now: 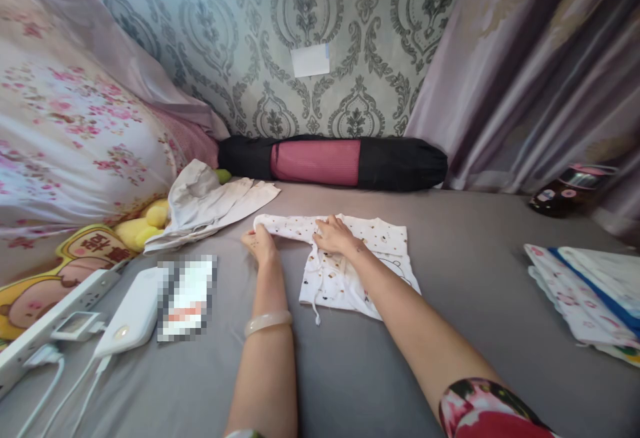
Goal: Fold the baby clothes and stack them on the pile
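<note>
A small white baby shirt [323, 278] with tiny brown prints and tie strings lies on the grey bed sheet [340, 371]. One of its sleeves stretches out to the left. At the end of that sleeve my left hand [260, 241] is closed on the cuff. My right hand [336, 235] rests on the shirt where the sleeve meets the body, with bent fingers gripping the cloth. A tie string hangs down below it. My right forearm covers part of the shirt's lower right, where a line drawing shows.
Left are a crumpled pale cloth [200, 205], yellow plush toy [145, 225], power strip [65, 318], white power bank [133, 311] and a pixelated item [187, 298]. A black-and-pink roll [315, 163] lies by the wall. Right are folded clothes [575, 298] and a dark bottle [565, 191].
</note>
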The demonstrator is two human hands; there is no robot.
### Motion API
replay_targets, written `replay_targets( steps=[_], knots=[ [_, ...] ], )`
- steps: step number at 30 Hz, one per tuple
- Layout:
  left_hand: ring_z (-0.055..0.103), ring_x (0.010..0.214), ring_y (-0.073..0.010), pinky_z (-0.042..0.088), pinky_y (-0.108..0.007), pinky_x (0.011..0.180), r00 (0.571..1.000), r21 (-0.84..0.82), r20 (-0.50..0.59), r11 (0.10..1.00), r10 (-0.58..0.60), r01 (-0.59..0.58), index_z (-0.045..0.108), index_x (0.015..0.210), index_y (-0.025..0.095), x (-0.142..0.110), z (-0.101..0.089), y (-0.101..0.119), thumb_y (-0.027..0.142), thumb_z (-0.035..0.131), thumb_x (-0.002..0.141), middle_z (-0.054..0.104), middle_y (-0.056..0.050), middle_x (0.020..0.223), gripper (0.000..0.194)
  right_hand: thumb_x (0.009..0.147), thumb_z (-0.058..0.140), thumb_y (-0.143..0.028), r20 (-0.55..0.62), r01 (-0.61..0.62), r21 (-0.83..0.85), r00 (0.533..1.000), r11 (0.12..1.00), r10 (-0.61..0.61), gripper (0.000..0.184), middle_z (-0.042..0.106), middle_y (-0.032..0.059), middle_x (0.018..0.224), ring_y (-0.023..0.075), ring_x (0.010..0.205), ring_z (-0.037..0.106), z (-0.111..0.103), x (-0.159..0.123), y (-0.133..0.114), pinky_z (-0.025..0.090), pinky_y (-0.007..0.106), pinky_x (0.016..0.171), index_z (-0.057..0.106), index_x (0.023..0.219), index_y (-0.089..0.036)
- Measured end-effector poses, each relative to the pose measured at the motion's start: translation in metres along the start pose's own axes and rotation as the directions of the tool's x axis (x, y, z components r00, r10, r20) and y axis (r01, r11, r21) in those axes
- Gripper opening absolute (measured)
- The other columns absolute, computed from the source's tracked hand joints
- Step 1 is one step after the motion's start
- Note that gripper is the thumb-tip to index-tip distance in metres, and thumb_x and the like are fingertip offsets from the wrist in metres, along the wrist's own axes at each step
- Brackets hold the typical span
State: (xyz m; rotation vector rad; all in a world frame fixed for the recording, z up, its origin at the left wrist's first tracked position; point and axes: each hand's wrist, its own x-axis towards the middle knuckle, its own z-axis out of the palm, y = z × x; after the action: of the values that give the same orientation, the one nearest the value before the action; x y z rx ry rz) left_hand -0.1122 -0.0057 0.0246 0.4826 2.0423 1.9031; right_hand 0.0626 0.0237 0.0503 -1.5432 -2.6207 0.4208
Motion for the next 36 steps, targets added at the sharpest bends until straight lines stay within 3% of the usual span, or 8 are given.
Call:
replay_targets(
  steps=[4,12,16,18,21,26,30,36],
  knots=[
    [0.068,0.090,-0.0181,0.056,-0.029,0.075,0.949,-0.453,0.116,0.835,-0.292,0.312,0.053,0.093,0.016,0.002,0.010,0.009,0.013,0.045,0.079,0.065,-0.004,0.083,0.016,0.082,0.049,-0.044,0.102,-0.057,0.015,0.993,0.998,0.055,0.065,0.044,0.0156,0.138,0.0322,0.127,0.043,-0.005,0.009,-0.003,0.037,0.041,0.099,0.042,0.142,-0.022],
    [0.064,0.104,-0.0205,0.054,-0.029,0.081,0.939,-0.566,0.320,0.769,-0.127,0.297,0.055,0.085,0.020,-0.017,0.024,0.021,0.017,0.046,0.080,0.068,-0.008,0.088,0.011,0.082,0.051,-0.059,0.101,-0.188,-0.001,0.977,0.982,0.187,0.074,0.039,0.0184,0.145,0.0348,0.132,0.038,-0.005,0.021,-0.021,0.035,0.045,0.103,0.039,0.144,-0.020],
    [0.066,0.083,-0.0157,0.052,-0.026,0.073,0.947,-0.562,0.305,0.783,-0.106,0.268,0.047,0.078,0.021,-0.033,0.039,0.024,0.023,0.051,0.079,0.061,-0.001,0.076,0.004,0.083,0.056,-0.055,0.116,-0.161,0.290,0.984,0.943,0.132,0.075,0.044,0.0198,0.143,0.0324,0.130,0.043,-0.019,0.015,-0.005,0.038,0.041,0.102,0.038,0.145,-0.015],
    [0.062,0.070,-0.0116,0.049,-0.023,0.067,0.949,-0.558,0.297,0.786,-0.111,0.266,0.042,0.078,0.021,-0.042,0.046,0.024,0.027,0.054,0.078,0.055,0.004,0.071,0.013,0.089,0.052,-0.045,0.058,-0.184,0.554,0.982,0.812,0.182,0.060,0.057,0.0183,0.130,0.0273,0.115,0.058,-0.027,0.005,0.008,0.046,0.036,0.093,0.044,0.139,-0.013],
    [0.054,0.060,-0.0083,0.044,-0.020,0.062,0.948,-0.459,0.298,0.855,-0.108,0.241,0.038,0.083,0.023,-0.059,0.054,0.022,0.033,0.057,0.079,0.045,0.008,0.068,0.022,0.095,0.044,-0.031,0.060,-0.230,0.879,0.922,0.417,0.382,0.033,0.069,0.0154,0.105,0.0191,0.084,0.069,-0.033,-0.021,0.029,0.054,0.030,0.074,0.057,0.117,-0.011],
    [0.052,0.067,-0.0102,0.042,-0.022,0.065,0.918,-0.163,0.393,0.979,-0.047,0.120,0.039,0.090,0.024,-0.089,0.059,0.016,0.036,0.052,0.087,0.045,0.006,0.075,0.018,0.096,0.044,-0.022,0.233,-0.169,0.970,0.847,-0.173,0.477,0.016,0.070,0.0097,0.075,0.0158,0.067,0.069,-0.024,-0.065,0.055,0.056,0.027,0.069,0.056,0.096,-0.011],
    [0.053,0.070,-0.0117,0.043,-0.024,0.068,0.835,-0.080,0.550,0.996,0.021,0.028,0.038,0.093,0.024,-0.111,0.059,0.012,0.034,0.049,0.090,0.047,0.005,0.076,0.015,0.096,0.043,-0.021,0.314,-0.162,0.917,0.856,-0.364,0.411,0.016,0.070,0.0117,0.078,0.0167,0.072,0.070,-0.010,-0.075,0.061,0.056,0.028,0.074,0.055,0.099,-0.010],
    [0.055,0.075,-0.0123,0.044,-0.026,0.073,0.678,-0.131,0.689,0.964,0.256,-0.230,0.040,0.095,0.021,-0.127,0.066,0.001,0.027,0.047,0.091,0.052,0.002,0.081,0.010,0.098,0.039,-0.025,0.201,-0.059,0.898,0.936,-0.435,0.288,0.029,0.071,0.0084,0.085,0.0157,0.073,0.070,-0.007,-0.069,0.056,0.055,0.030,0.077,0.043,0.126,-0.017]
  ],
)
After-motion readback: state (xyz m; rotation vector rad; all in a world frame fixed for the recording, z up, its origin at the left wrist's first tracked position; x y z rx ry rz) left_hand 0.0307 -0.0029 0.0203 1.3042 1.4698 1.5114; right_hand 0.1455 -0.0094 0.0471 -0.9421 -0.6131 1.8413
